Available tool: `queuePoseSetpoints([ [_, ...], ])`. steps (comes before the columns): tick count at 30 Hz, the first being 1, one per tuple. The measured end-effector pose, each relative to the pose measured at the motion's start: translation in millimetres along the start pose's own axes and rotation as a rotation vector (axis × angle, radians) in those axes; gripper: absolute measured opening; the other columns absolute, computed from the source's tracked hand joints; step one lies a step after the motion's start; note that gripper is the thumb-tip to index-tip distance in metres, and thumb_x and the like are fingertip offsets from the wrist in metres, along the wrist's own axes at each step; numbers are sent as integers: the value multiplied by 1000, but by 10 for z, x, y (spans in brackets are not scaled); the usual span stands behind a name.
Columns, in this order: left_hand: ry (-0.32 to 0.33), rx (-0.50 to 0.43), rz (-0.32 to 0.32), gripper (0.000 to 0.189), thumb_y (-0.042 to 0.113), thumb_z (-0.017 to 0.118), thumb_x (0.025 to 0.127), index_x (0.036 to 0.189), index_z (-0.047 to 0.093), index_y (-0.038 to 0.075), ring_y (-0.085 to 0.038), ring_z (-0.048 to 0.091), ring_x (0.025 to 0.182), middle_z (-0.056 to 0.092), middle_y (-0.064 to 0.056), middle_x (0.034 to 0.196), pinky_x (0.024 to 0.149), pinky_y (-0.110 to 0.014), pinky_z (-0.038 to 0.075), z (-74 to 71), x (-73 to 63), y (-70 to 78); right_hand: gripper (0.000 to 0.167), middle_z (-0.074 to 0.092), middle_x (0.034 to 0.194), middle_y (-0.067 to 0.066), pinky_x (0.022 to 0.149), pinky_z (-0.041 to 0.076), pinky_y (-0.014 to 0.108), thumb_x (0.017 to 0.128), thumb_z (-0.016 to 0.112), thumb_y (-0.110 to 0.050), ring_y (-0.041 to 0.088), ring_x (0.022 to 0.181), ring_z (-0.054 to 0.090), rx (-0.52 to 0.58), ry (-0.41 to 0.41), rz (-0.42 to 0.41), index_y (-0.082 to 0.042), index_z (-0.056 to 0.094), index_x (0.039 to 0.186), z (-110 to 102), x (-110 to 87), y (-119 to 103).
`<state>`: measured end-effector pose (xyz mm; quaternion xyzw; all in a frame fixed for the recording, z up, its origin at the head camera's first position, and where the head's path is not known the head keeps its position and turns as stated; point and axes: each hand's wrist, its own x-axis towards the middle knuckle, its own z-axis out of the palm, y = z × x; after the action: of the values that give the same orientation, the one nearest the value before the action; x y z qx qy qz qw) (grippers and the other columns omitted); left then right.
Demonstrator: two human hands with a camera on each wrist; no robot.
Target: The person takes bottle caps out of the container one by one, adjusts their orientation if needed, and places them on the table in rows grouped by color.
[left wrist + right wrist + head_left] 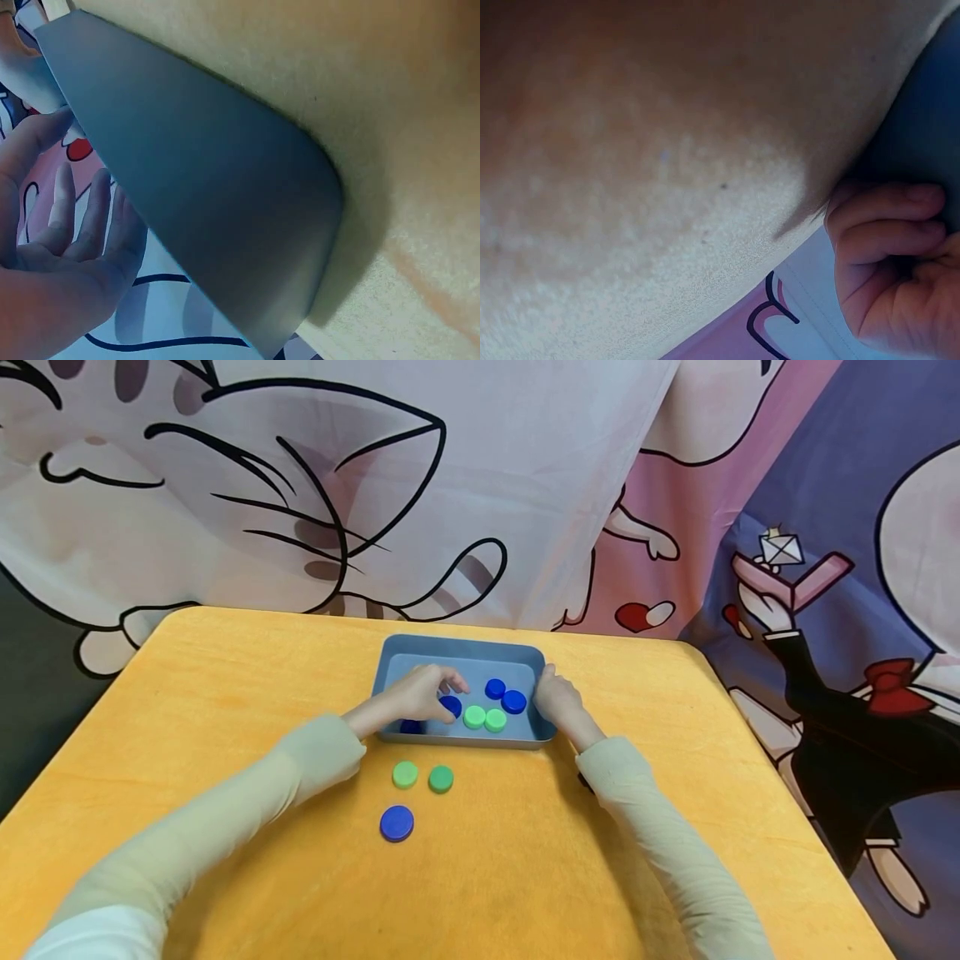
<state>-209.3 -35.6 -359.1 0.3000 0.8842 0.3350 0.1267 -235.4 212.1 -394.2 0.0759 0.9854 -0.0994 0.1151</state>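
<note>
A shallow grey-blue tray [468, 740] lies near the far side of the table. My left hand [422, 693] reaches over its left half, thumb and fingers spread apart around a blue disc [452, 703] that they partly cover. In the left wrist view those fingers [97, 217] appear beyond the tray's outer wall [202, 150], loosely bent. At the tray's right end, my right hand [559, 698] grips the wall, its fingers [889, 206] curled against the side. Also in the tray are two light green discs [484, 719], two blue discs [504, 696] and a shadowed blue disc [410, 727].
On the yellow tabletop [510, 860], in front of the tray, lie a light green disc [405, 774], a darker green disc [441, 779] and a blue disc [397, 823]. A small dark thing [586, 783] shows beside the right sleeve. A cartoon-printed cloth [555, 485] hangs behind the table.
</note>
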Motion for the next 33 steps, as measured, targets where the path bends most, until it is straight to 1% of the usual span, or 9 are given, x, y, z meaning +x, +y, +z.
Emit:
queuePoseSetpoints([
  [6,-49,-17,30,49,-1,78,72,118,61,-1,-34,60,111,64,-17,121,90,-39,53,-10,46,-46,42,62,110,27,83,55,43,105,27,-19,33,93,63,-1,-15,8,6,29,138,-7,1,-4],
  [9,-61,-26,37,49,-2,78,72,118,62,-1,-34,60,111,64,-17,121,89,-38,54,-3,71,-79,43,62,110,27,82,55,42,105,27,-19,33,93,63,0,-19,13,6,28,139,-10,-3,-8],
  [18,-48,-42,32,50,-1,81,70,116,63,-1,-32,61,107,65,-17,118,93,-39,51,24,139,-174,40,61,109,27,81,55,42,105,27,-18,34,91,63,13,-10,6,6,30,137,-14,-8,0],
  [25,-50,-35,20,50,2,83,68,115,64,1,-32,61,107,66,-16,117,94,-40,50,44,185,-216,40,62,108,27,81,55,43,105,26,-19,34,91,64,1,6,-2,6,32,135,1,3,1],
  [33,-54,-20,13,50,3,84,67,113,66,1,-30,60,107,67,-15,113,95,-40,49,79,230,-243,41,62,105,26,79,55,41,105,26,-19,33,89,63,2,2,3,7,30,137,0,4,4],
])
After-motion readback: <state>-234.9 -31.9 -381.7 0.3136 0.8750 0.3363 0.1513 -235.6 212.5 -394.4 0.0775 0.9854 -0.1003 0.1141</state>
